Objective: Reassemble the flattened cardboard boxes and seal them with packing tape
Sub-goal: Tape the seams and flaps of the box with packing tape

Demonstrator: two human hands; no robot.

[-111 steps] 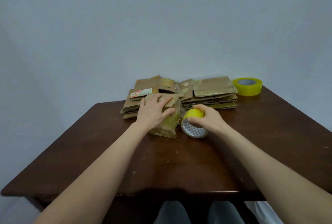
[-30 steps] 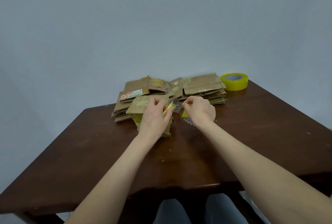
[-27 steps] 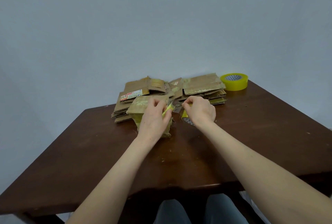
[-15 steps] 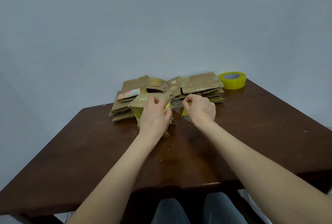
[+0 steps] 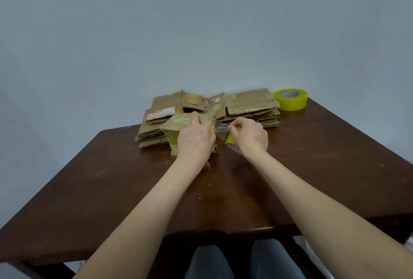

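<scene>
A small assembled cardboard box (image 5: 175,125), patched with yellowish tape, stands on the brown table (image 5: 312,167) in front of the flat stacks. My left hand (image 5: 196,140) lies over the box and pinches a clear strip of tape (image 5: 221,127) at its right top edge. My right hand (image 5: 249,136) grips a yellow tape roll (image 5: 231,142) just right of the box and pinches the same strip, which stretches between both hands. Most of the roll is hidden under my fingers.
Two stacks of flattened cardboard boxes (image 5: 250,105) lie side by side at the table's far edge, the left stack (image 5: 161,113) bearing a white label. A second yellow tape roll (image 5: 290,98) sits at the far right corner. A grey wall rises behind.
Both hands have come together over the gap between box and roll, and a short clear strip is now pulled taut between them. My head has tilted up slightly.
</scene>
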